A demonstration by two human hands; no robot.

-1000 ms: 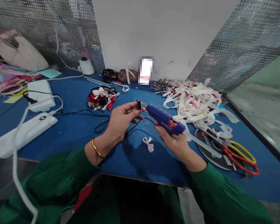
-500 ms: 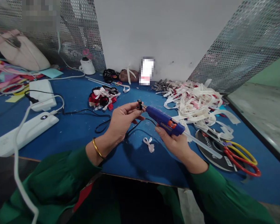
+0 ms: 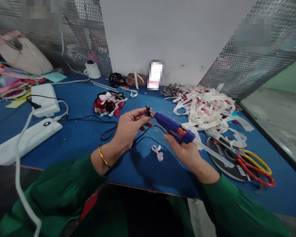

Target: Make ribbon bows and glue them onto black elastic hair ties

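The left hand (image 3: 128, 126) grasps a small black piece (image 3: 148, 112) at its fingertips, and the right hand (image 3: 185, 153) grips a blue glue gun (image 3: 169, 123), whose nozzle points toward ten o'clock. The nozzle tip is at the black piece; whether they touch is hard to tell. Against the earliest picture, the black piece looks slightly turned, with the nozzle a little lower along it; since then both hands have scarcely moved, so the gun and the piece seem to be held steady together. Whether any glue is coming out cannot be seen. At six o'clock from the black piece, a pale ribbon bow (image 3: 158, 153) lies loose on the blue counter (image 3: 88, 144). At ten o'clock sits a cluster of black, red and white bows (image 3: 110, 103), and at two o'clock a heap of whitish ribbons (image 3: 204, 105). Toward four o'clock, scissors (image 3: 259, 174) with red and yellow handles rest on a black disc (image 3: 227, 171). Farther out at nine o'clock lies a long white power strip (image 3: 27, 141), and toward eleven o'clock stands a white cup (image 3: 93, 70).
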